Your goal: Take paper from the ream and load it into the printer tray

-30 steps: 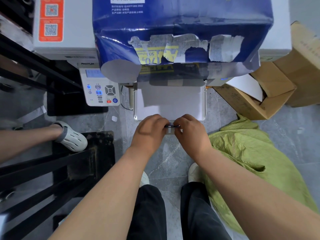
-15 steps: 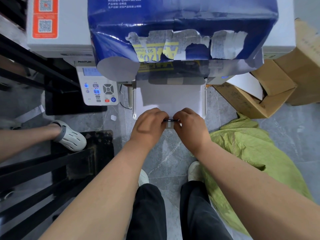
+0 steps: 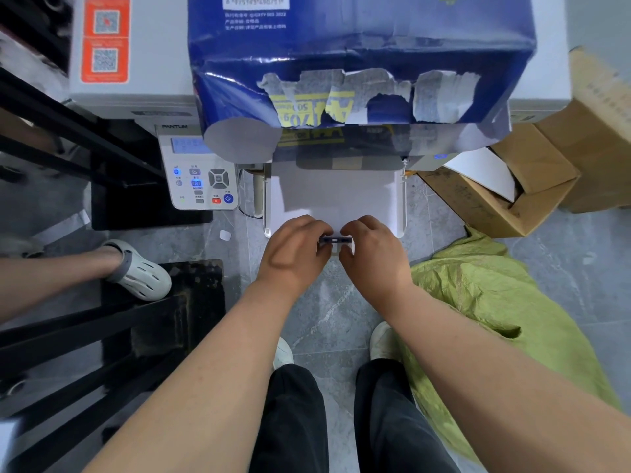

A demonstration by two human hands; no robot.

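Note:
A blue paper ream (image 3: 358, 63) with a torn wrapper lies on top of the white printer (image 3: 136, 80). Below it the printer tray (image 3: 401, 206) sticks out toward me, with white paper (image 3: 334, 192) lying in it. My left hand (image 3: 293, 250) and my right hand (image 3: 372, 250) sit side by side at the tray's front edge. Both pinch a small dark tab (image 3: 336, 240) on the tray front, which shows between the fingers.
The printer's control panel (image 3: 201, 175) is left of the tray. An open cardboard box (image 3: 505, 196) stands at right, a green bag (image 3: 495, 302) lies on the floor beside my feet. Another person's leg and grey shoe (image 3: 140, 271) rest on a black frame (image 3: 102, 336) at left.
Both hands have moved forward toward the printer, still pinching the tab at the tray's front edge, and less of the tray shows in front of the printer.

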